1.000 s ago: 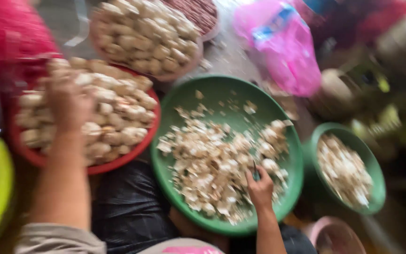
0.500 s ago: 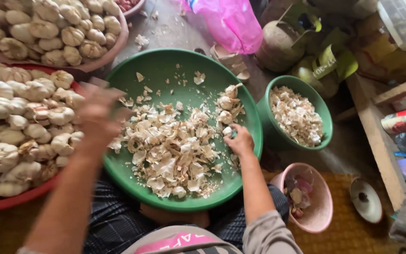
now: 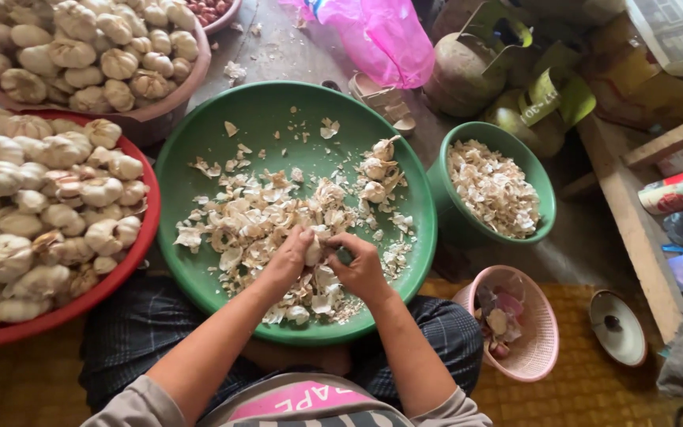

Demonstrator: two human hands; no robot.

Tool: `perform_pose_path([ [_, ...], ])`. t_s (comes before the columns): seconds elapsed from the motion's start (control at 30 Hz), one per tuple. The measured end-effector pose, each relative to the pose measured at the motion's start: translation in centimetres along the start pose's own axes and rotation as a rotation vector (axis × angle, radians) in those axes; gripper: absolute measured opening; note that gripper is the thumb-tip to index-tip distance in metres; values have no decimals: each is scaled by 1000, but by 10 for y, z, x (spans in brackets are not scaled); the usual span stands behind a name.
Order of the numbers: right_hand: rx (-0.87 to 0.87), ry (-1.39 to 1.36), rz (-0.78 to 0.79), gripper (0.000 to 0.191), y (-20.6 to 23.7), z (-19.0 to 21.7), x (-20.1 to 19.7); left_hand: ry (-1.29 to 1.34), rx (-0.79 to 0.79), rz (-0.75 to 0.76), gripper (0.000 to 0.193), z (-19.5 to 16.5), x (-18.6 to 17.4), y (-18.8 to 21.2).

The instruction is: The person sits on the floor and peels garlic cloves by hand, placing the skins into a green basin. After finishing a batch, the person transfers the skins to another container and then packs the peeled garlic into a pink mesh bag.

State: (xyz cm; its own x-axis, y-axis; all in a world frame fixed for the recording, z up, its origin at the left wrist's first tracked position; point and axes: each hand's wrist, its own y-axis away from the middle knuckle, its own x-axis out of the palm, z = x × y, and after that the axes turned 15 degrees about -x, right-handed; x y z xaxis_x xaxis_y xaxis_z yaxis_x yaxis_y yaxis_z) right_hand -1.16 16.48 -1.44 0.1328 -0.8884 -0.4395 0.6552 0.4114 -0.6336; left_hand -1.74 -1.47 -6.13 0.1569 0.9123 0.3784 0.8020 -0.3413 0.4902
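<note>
Head view: we grip one garlic bulb (image 3: 313, 251) between left hand (image 3: 288, 261) and right hand (image 3: 364, 269), over papery skins in the smooth green basin (image 3: 278, 119); glossy pink bag (image 3: 385, 35) at one o'clock.

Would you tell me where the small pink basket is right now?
In the head view the small pink basket sits low and right, just below the green bowl of peelings and beside the person's right knee.

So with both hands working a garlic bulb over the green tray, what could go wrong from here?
Papery skins heaped in the green tray could spill off its near rim onto the lap. A clove might slip from the left hand and right hand gripping the garlic bulb into the peels. The full red basin beside could shed bulbs if nudged.
</note>
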Motion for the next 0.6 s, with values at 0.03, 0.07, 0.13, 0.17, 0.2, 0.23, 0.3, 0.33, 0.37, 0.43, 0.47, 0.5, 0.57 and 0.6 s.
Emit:
perform_pose_path([
  [0.03,183,-207,-83,17,1,-4,2,18,-27,0,29,1,-3,3],
  [0.07,367,-414,-161,17,0,-7,6,38,-54,1,30,2,-5,5],
  [0.13,586,-666,-268,19,-2,-10,13,118,-57,23,30,4,-6,6],
  [0.17,623,-709,-298,21,-4,-9,15,179,-36,46,29,5,-6,5],
  [0.2,660,-753,-325,23,-7,-7,17,243,-14,68,29,5,-7,3],
  [0.23,637,-633,-280,27,-10,-2,16,272,-10,84,26,5,-9,0],
  [0.3,592,-393,-193,34,-14,12,9,329,-7,119,21,4,-13,-4],
  [0.33,535,-305,-187,37,-16,21,5,315,16,114,21,4,-15,-6],
  [0.37,476,-219,-180,40,-17,30,2,300,39,108,21,3,-16,-6],
  [0.43,441,-127,-150,42,-18,45,3,263,69,89,22,2,-17,-4],
  [0.47,465,-119,-131,40,-17,51,7,237,75,78,23,1,-16,-2],
  [0.5,491,-111,-114,39,-16,55,12,212,79,68,25,-1,-14,1],
  [0.57,463,-7,-102,39,-14,56,22,161,102,83,27,-3,-9,9],
  [0.6,450,43,-95,38,-12,54,26,137,112,89,28,-3,-6,12],
])
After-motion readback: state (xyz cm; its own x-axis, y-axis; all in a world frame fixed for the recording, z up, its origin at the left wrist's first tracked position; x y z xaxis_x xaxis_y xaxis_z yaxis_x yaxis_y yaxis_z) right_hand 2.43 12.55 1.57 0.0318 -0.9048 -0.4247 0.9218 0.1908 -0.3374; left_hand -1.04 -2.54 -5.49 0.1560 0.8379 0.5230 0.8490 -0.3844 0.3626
